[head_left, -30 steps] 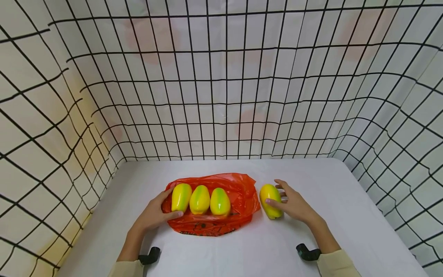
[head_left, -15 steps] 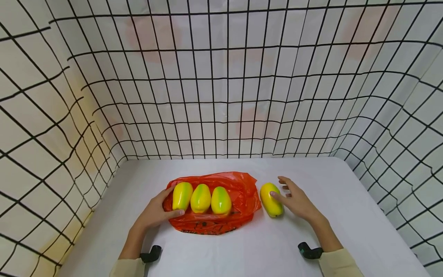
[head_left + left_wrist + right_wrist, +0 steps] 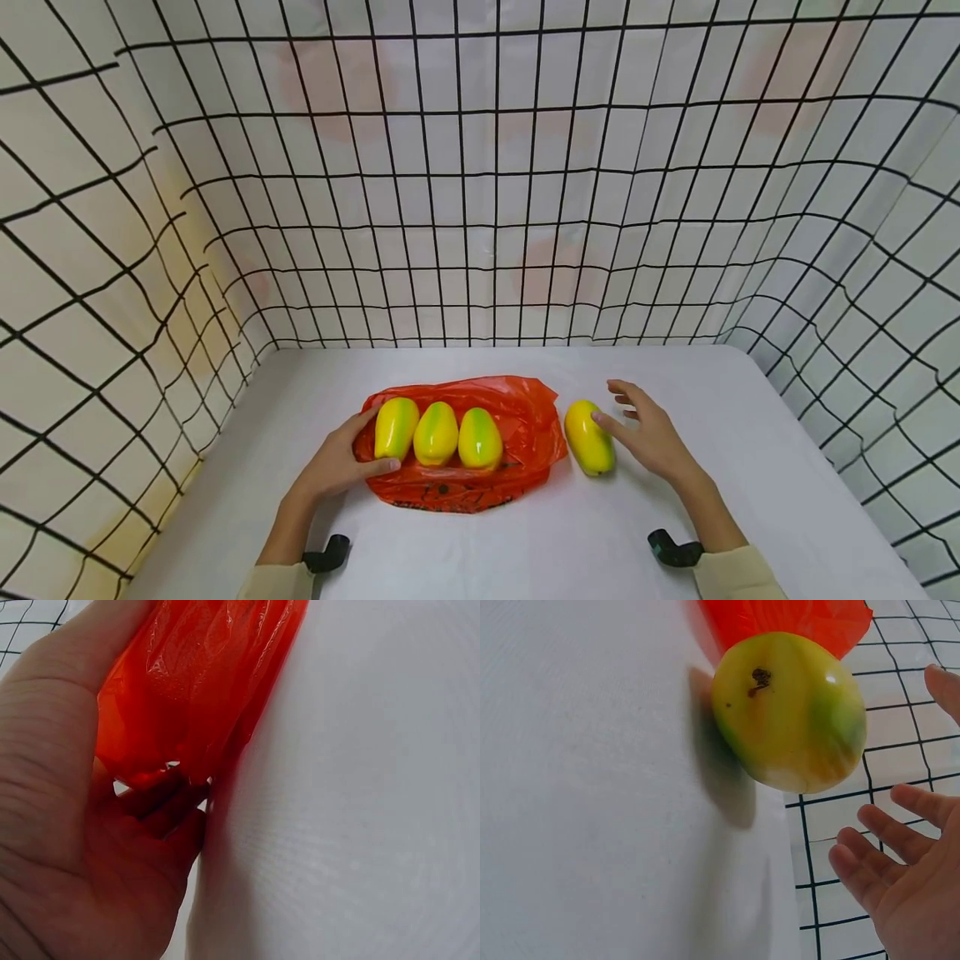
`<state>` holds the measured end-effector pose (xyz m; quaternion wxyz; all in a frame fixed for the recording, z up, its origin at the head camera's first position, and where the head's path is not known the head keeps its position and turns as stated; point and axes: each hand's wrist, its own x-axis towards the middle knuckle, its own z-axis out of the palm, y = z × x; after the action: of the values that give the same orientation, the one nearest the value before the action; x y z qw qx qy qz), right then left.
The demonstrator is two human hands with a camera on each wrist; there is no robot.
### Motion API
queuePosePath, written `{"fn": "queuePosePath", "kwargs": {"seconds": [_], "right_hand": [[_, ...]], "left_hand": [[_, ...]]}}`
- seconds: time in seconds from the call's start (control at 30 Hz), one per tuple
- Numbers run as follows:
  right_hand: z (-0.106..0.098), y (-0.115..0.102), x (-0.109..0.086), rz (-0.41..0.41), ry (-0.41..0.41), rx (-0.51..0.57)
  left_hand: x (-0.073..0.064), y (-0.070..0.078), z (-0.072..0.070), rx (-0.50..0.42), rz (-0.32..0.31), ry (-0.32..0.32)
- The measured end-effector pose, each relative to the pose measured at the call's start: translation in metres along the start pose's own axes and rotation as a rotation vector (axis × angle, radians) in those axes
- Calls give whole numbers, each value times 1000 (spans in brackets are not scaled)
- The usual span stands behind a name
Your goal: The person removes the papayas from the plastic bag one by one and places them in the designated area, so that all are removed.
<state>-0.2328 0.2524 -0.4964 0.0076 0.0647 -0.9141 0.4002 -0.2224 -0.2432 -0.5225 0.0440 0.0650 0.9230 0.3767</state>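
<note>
A red plastic bag (image 3: 528, 421) lies flat on the white table, with a row of three yellow-green mangoes (image 3: 435, 433) on it. My left hand (image 3: 330, 460) holds the bag's left end, its thumb at the front beside the leftmost mango (image 3: 395, 429) and its fingers round the back. In the left wrist view the crumpled red plastic (image 3: 199, 682) lies between thumb and fingers, which it partly hides. Just right of the bag rests a loose mango (image 3: 590, 439). My right hand (image 3: 648, 435) hovers at that mango's right, spread and holding nothing; the right wrist view shows a gap between them.
White cloth covers the table (image 3: 525, 550). Black grid netting (image 3: 480, 200) over white sheeting rises at the back and on both sides. A dark wrist mount (image 3: 326, 554) sits on each wrist.
My right hand has drawn away from the loose mango, up and to the right, with its fingers opening. The left hand and the bag stay where they were.
</note>
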Motion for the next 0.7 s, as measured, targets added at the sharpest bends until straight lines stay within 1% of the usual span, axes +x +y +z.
{"fn": "queuePosePath", "kwargs": {"seconds": [0.3, 0.57, 0.7], "right_hand": [[0, -8, -5, -41, 12, 35], [6, -34, -5, -153, 16, 98], [10, -45, -4, -167, 13, 119]], "left_hand": [[0, -1, 2, 16, 2, 1], [-3, 0, 0, 14, -17, 10], [-3, 0, 0, 15, -19, 10]]}}
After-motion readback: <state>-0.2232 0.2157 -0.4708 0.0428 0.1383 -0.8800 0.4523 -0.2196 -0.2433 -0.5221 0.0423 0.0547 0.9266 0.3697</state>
